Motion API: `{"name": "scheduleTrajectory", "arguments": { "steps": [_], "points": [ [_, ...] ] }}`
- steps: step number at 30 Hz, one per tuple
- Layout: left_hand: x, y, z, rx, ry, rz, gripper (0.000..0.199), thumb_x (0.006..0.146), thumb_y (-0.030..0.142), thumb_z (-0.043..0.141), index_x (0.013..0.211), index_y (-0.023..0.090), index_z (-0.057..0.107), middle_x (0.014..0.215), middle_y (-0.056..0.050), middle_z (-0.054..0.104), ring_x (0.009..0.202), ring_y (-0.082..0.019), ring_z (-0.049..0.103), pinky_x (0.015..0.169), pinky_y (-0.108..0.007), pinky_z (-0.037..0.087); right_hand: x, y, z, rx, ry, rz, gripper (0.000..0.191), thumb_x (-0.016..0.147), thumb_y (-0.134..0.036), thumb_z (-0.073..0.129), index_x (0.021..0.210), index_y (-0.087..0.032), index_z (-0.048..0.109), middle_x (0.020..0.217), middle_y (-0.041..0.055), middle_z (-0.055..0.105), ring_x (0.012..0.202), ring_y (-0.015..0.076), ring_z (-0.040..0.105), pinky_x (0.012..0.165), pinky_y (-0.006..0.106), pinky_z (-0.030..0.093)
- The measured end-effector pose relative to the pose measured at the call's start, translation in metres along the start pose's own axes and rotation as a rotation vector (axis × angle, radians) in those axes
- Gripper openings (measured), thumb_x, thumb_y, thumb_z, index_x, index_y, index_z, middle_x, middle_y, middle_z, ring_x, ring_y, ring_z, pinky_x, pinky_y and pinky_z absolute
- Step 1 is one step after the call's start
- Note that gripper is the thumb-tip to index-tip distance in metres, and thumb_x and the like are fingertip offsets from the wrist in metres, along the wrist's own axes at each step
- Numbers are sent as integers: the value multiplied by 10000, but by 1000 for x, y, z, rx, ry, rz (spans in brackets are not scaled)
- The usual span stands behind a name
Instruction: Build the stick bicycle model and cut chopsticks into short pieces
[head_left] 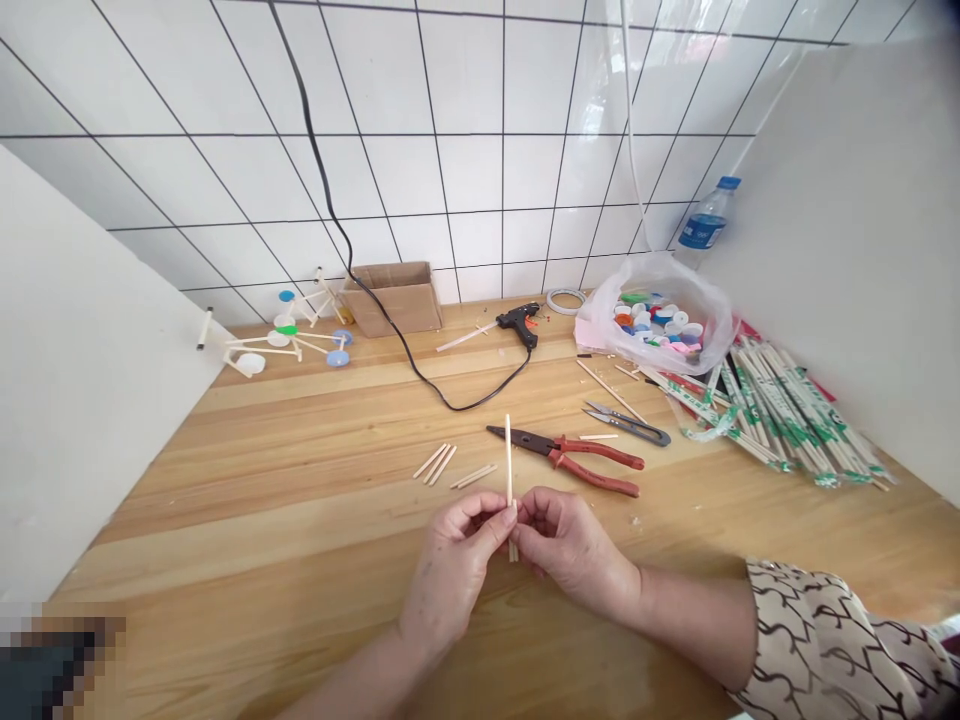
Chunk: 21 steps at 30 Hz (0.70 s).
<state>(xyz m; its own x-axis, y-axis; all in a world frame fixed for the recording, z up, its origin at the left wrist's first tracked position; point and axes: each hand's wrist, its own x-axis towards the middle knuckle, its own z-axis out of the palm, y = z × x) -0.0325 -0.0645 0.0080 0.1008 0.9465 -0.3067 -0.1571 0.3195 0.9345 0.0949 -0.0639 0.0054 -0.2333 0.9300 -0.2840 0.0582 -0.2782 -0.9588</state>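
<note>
Thin wooden sticks (509,460) stand nearly upright between my hands, one reaching higher than the rest. My left hand (456,560) pinches them from the left with thumb and fingertips. From the right, my right hand (574,550) closes its thumb and fingers on their lower part. Just beyond my hands lie several short cut sticks (435,464) and a small group of sticks (475,477). Red-handled pliers (562,450) rest behind my right hand, with thread snips (630,422) farther right.
A black glue gun (519,322) trails its cable across the table. Behind are a cardboard box (397,300), stick-and-cap models (289,335), a tape roll (566,300), a bag of bottle caps (660,320) and a bottle (705,225). Wrapped chopsticks (806,415) lie right.
</note>
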Motion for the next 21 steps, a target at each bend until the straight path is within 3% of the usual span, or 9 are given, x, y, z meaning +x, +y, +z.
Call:
{"name": "scheduleTrajectory", "arguments": {
  "steps": [6, 10, 15, 18, 21],
  "points": [
    [1, 2, -2, 68, -39, 53, 150, 674, 313, 669, 633, 169, 658, 624, 14, 556, 623, -127, 462, 593, -219, 382, -2, -6, 0, -22, -35, -3, 207, 707, -320, 625, 641, -176, 491, 547, -49, 512, 454, 62, 418, 432, 195, 328],
    [2, 5, -4, 130, -51, 92, 182, 688, 319, 652, 588, 167, 636, 617, 11, 534, 640, -135, 461, 609, -223, 376, -3, -16, -4, -20, -82, -7, 168, 698, -291, 617, 668, -173, 501, 624, -24, 556, 564, 94, 499, 538, 221, 403],
    [2, 9, -5, 184, -69, 68, 205, 701, 336, 638, 601, 158, 631, 597, 10, 527, 597, -122, 439, 563, -216, 354, -1, -22, -14, -31, -8, -77, 182, 695, -320, 620, 714, -176, 511, 690, -6, 564, 651, 124, 523, 594, 244, 431],
    [1, 11, -4, 135, -102, 6, 187, 716, 318, 626, 642, 147, 639, 623, -12, 597, 622, -133, 501, 590, -224, 388, 3, -31, -25, -138, 40, -148, 153, 715, -322, 584, 723, -182, 522, 670, -5, 557, 626, 127, 516, 568, 244, 427],
    [2, 13, -4, 31, -116, -52, 183, 717, 311, 624, 663, 137, 629, 649, -39, 647, 620, -145, 558, 616, -248, 421, 4, -47, -45, -402, 60, -262, 92, 729, -286, 544, 712, -199, 523, 674, 14, 569, 621, 147, 523, 547, 258, 424]
  ]
}}
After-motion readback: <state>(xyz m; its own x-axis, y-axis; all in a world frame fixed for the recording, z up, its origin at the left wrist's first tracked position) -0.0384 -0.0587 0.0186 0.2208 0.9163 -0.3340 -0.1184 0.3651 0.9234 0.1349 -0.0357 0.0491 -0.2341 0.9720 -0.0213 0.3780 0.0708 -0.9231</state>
